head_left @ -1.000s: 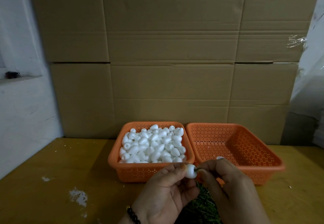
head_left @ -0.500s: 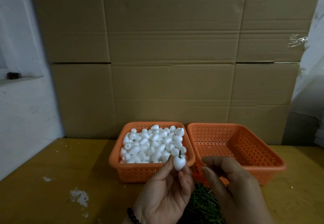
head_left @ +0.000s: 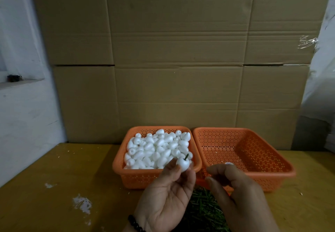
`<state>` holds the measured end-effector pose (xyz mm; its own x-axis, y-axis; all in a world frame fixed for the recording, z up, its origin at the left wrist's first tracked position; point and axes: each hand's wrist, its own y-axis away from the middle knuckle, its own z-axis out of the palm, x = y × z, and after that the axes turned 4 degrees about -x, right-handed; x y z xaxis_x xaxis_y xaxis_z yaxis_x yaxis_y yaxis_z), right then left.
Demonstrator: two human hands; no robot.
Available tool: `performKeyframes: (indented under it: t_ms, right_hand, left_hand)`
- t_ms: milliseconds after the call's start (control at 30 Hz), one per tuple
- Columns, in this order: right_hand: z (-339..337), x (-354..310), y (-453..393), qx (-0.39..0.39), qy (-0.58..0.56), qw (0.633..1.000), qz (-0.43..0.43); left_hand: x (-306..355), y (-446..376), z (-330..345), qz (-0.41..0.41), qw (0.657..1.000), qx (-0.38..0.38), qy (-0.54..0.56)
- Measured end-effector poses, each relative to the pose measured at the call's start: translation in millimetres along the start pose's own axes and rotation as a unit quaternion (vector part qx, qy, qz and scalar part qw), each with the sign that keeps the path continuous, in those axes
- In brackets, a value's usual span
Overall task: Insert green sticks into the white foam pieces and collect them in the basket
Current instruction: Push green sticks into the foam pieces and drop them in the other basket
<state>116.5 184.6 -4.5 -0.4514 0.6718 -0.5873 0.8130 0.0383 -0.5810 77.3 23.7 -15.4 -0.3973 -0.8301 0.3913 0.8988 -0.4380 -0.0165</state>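
The left hand [head_left: 167,193] pinches a white foam piece [head_left: 183,164] between thumb and fingertips, palm turned up, in front of the near rim of the left orange basket [head_left: 119,162]. A short green stick [head_left: 186,156] already stands out of the top of the piece, tilted a little to the right, so the insertion step looks done for this one. The right hand [head_left: 235,191] hovers just beside it with fingers loosely curled and nothing visible in them.

The left basket is heaped with plain white foam pieces [head_left: 157,148]; the right orange basket [head_left: 282,166], touching it along one side, holds at most one small white thing [head_left: 228,163] near its front wall, partly hidden behind the right fingers. A pile of green sticks [head_left: 204,210] lies on the table [head_left: 54,195] at its near edge, between and below the two hands.

The step in hand appears to be collection: the next move would carry the stuck piece rightward over the shared rims and release it into the right basket, then take a fresh stick from the pile.
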Motion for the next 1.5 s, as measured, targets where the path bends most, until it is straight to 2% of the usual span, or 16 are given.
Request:
performKeyframes:
  t_ms: [133,233,400,533,700,833,933,1067,1133,1233,1333,1500]
  right_hand:
    - [1,2,0,-0.005,-0.004,1.000,0.007]
    - [0,2,-1,-0.011,0.007,1.000,-0.016]
    - [3,4,-1,-0.042,0.012,0.997,-0.065]
    - [8,6,-1,-0.065,0.003,0.994,-0.083]
    - [10,14,0,-0.075,0.032,0.994,-0.067]
    - [3,26,-8,-0.035,0.042,0.999,-0.003]
    - [-10,50,-25,-0.045,0.097,0.992,0.072]
    - [-30,90,-61,-0.080,0.224,0.960,0.144]
    - [-38,106,-78,-0.126,0.253,0.942,0.183]
    - [-41,122,-93,-0.173,0.247,0.921,0.245]
    - [-35,133,-98,-0.194,0.286,0.899,0.270]
    - [-27,130,-96,-0.174,0.292,0.894,0.292]
  left_hand:
    - [-3,-1,4,0.050,0.997,0.004,-0.052]
    - [-6,-2,3,0.084,0.987,0.004,-0.134]
    - [-15,-2,0,0.124,0.935,0.016,-0.332]
    - [-20,-1,-2,0.118,0.890,0.022,-0.440]
    - [-21,-3,-3,0.089,0.875,0.056,-0.472]
    - [-17,-1,-3,0.102,0.840,0.102,-0.524]
    - [-13,0,-6,0.123,0.814,0.117,-0.555]
    - [-15,1,-9,0.141,0.731,0.103,-0.660]
    - [-20,1,-9,0.142,0.704,0.090,-0.690]
    - [-26,0,-10,0.118,0.689,0.073,-0.711]
    - [-29,0,-11,0.107,0.670,0.070,-0.732]
    - [-27,0,-16,0.114,0.630,0.065,-0.765]
